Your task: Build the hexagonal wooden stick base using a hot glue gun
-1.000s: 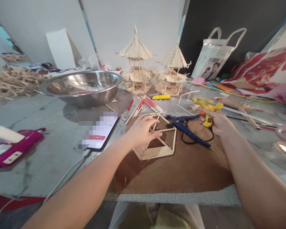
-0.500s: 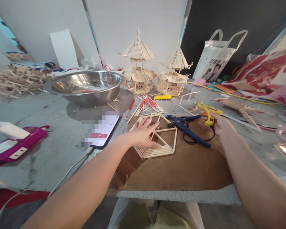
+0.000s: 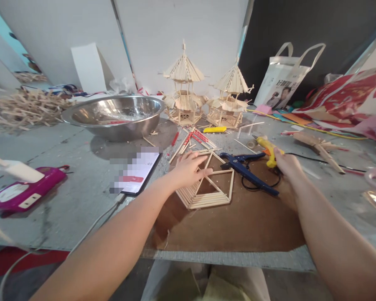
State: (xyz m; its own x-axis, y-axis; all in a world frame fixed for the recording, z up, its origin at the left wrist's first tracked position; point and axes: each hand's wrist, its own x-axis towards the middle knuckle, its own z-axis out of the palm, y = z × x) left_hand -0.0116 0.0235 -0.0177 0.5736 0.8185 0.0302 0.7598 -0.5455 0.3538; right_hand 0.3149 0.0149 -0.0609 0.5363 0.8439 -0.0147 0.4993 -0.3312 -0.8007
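A hexagonal frame of thin wooden sticks (image 3: 211, 200) lies on a brown board (image 3: 232, 234), its near and left sections filled with rows of sticks. Over its far left part rests my left hand (image 3: 191, 168), open, the thumb apart from the fingers; some fingertips are hard to make out. My right hand (image 3: 286, 167) is closed around a yellow glue gun (image 3: 270, 152), whose nozzle points to the left. Between the two hands lies a dark blue cutter tool (image 3: 249, 173), close to the frame's right side. Loose sticks with red wrapping (image 3: 196, 138) lie beyond the frame.
Two stick-built pagoda models (image 3: 184, 100) stand at the back, with a yellow utility knife (image 3: 214, 130) before them. A steel basin (image 3: 113, 125), a phone (image 3: 141, 171) and a magenta power strip (image 3: 34, 190) are on the left. A white bag (image 3: 278, 79) stands at back right.
My left hand has drawn its thumb up from the near rows of sticks toward the frame's middle. The glue gun in my right hand has shifted slightly and turned.
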